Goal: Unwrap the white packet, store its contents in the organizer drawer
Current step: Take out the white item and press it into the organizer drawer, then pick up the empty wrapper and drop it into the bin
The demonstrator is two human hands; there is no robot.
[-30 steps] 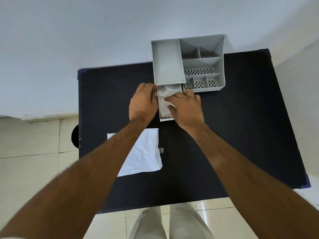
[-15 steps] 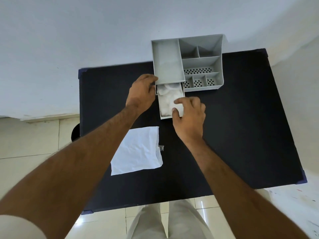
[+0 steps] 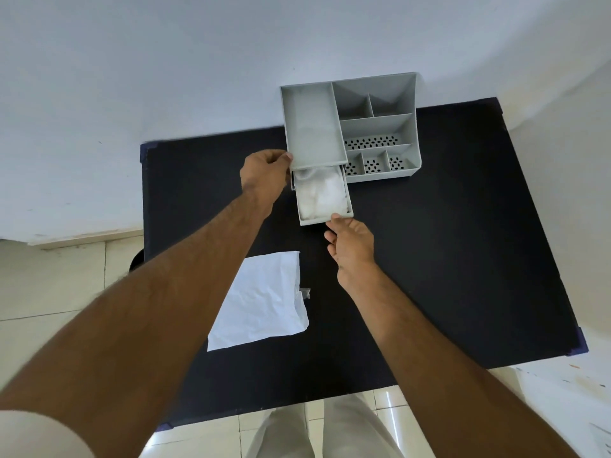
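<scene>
A grey organizer [image 3: 377, 123] stands at the far edge of the black table [image 3: 446, 259]. Its drawer [image 3: 325, 220] is pulled out toward me and holds white crumpled contents [image 3: 322, 193]. My left hand [image 3: 264, 175] grips the organizer's left front corner beside the drawer. My right hand [image 3: 352, 249] is just below the drawer front, fingertips touching its lower right edge, fingers loosely curled and holding nothing. The emptied white packet [image 3: 264, 299] lies flat on the table between my forearms.
A small clear scrap [image 3: 305, 292] lies at the packet's right edge. The white wall rises right behind the organizer. Tiled floor shows on the left and below the table's near edge, and my trousers are visible there.
My right hand has come out of the drawer and back to its front edge, uncovering the white contents. My left hand shifted up to the organizer's corner.
</scene>
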